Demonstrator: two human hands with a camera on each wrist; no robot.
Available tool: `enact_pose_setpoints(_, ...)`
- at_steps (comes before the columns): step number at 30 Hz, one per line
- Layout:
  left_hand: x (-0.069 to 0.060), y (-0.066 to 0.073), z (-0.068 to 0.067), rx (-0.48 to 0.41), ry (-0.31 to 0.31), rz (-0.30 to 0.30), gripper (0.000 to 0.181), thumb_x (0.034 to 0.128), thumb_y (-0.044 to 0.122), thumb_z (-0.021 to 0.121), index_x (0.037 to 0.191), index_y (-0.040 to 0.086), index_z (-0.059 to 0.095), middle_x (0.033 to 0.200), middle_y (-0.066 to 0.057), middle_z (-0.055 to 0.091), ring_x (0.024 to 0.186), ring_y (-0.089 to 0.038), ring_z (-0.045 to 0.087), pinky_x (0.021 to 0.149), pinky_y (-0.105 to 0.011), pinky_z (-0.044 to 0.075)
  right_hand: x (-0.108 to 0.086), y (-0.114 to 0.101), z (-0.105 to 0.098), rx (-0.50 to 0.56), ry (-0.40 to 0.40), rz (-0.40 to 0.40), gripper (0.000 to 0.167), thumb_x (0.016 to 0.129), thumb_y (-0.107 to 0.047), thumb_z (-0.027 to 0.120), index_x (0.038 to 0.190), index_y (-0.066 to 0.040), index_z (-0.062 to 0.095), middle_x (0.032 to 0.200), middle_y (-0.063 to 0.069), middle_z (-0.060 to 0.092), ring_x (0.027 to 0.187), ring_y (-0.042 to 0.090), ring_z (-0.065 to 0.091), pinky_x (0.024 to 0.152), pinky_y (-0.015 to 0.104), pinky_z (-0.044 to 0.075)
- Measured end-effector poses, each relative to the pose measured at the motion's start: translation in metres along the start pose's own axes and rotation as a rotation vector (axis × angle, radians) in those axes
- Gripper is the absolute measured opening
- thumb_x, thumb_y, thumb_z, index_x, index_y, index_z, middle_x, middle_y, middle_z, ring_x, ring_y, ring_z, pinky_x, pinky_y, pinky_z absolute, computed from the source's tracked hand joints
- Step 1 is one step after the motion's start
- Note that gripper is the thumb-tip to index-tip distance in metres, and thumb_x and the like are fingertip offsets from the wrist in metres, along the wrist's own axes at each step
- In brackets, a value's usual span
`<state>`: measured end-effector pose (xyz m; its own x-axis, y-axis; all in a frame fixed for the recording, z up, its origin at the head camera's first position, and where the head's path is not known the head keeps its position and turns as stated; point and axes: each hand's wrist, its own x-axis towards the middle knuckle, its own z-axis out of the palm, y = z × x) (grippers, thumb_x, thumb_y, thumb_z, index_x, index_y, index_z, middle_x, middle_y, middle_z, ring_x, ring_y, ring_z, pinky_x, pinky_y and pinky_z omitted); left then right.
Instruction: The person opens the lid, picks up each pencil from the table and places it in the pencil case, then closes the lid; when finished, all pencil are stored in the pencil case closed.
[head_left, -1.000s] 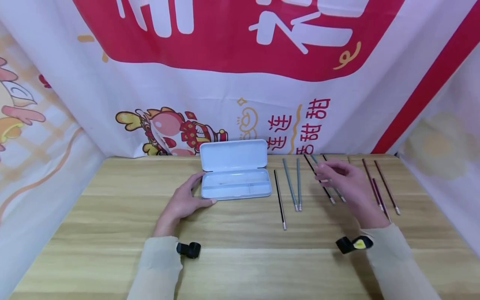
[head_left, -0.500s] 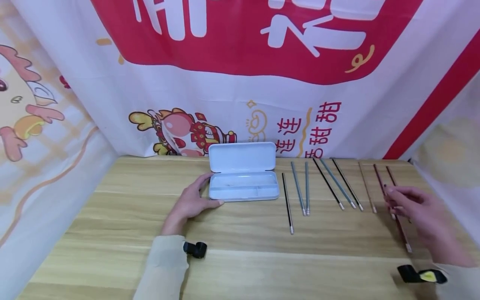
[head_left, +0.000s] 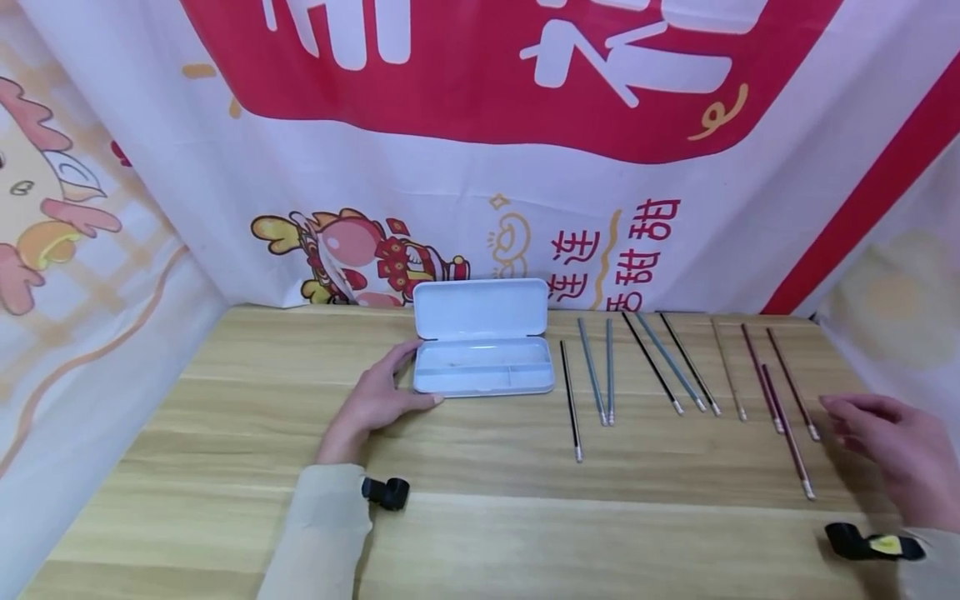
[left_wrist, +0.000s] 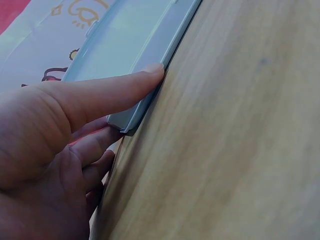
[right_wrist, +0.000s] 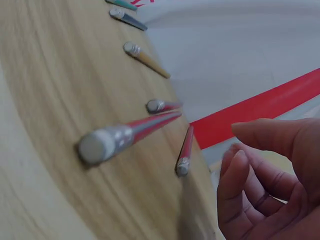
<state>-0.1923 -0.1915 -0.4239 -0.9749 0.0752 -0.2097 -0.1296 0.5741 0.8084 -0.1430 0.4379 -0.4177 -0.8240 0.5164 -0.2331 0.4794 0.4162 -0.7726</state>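
Partly hidden fingers, left hand gripping pale case, right hand loosely curled near pencils, sleeve cropped

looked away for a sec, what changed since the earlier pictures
The right hand has moved rightward, from over the middle pencils to just right of the red pencils, and now holds nothing. The left hand still grips the end of the open pencil case; the pencils show no clear shift.
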Motion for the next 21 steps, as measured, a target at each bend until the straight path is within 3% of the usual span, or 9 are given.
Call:
enact_pose_setpoints(6, 0.000, 0.000, 0.000, 0.002, 0.001, 0.005, 0.091, 0.0902, 0.027, 0.089, 0.166, 0.026, 0.040, 0.180, -0.007, 0.028, 0.168, -0.039, 0.019, 0.135, -0.066, 0.018, 0.009, 0.010, 0.000, -0.005, -0.007, 0.082, 0.012, 0.110, -0.031, 0.058, 0.115, -0.022, 0.064, 0.076, -0.029, 0.057, 0.075, 0.008, 0.064, 0.062, 0.027, 0.062)
enact_pose_setpoints(10, 0.002, 0.001, 0.000, 0.007, 0.000, 0.005, 0.091, 0.0900, 0.028, 0.089, 0.166, 0.027, 0.039, 0.180, -0.007, 0.028, 0.168, -0.038, 0.018, 0.135, -0.066, 0.018, 0.012, 0.013, 0.002, -0.036, -0.024, 0.082, 0.025, 0.109, -0.033, 0.060, 0.124, -0.013, 0.065, 0.076, -0.024, 0.062, 0.075, 0.011, 0.066, 0.062, 0.029, 0.063)
enact_pose_setpoints(13, 0.001, 0.001, 0.000, 0.008, -0.001, -0.004, 0.092, 0.0902, 0.028, 0.089, 0.167, 0.028, 0.039, 0.180, -0.007, 0.027, 0.168, -0.039, 0.018, 0.135, -0.067, 0.018, 0.007, 0.011, 0.002, -0.033, -0.040, 0.033, 0.024, 0.108, -0.037, 0.063, 0.115, -0.015, 0.070, 0.074, -0.025, 0.063, 0.070, 0.006, 0.064, 0.059, 0.027, 0.061)
enact_pose_setpoints(17, 0.000, 0.002, 0.000, 0.009, -0.004, -0.010, 0.091, 0.0907, 0.029, 0.089, 0.167, 0.028, 0.039, 0.180, -0.007, 0.028, 0.168, -0.039, 0.018, 0.135, -0.067, 0.018, 0.005, 0.016, 0.001, -0.006, -0.069, -0.030, 0.014, 0.104, -0.038, 0.069, 0.092, -0.032, 0.072, 0.072, -0.029, 0.064, 0.067, 0.003, 0.064, 0.058, 0.025, 0.060)
enact_pose_setpoints(21, 0.000, 0.002, -0.001, 0.005, -0.008, -0.012, 0.090, 0.0908, 0.032, 0.089, 0.166, 0.030, 0.039, 0.180, -0.006, 0.029, 0.168, -0.039, 0.019, 0.134, -0.068, 0.019, 0.006, 0.019, 0.001, -0.068, -0.073, -0.060, 0.022, 0.103, -0.038, 0.071, 0.108, -0.017, 0.075, 0.073, -0.032, 0.061, 0.068, 0.002, 0.064, 0.059, 0.023, 0.060)
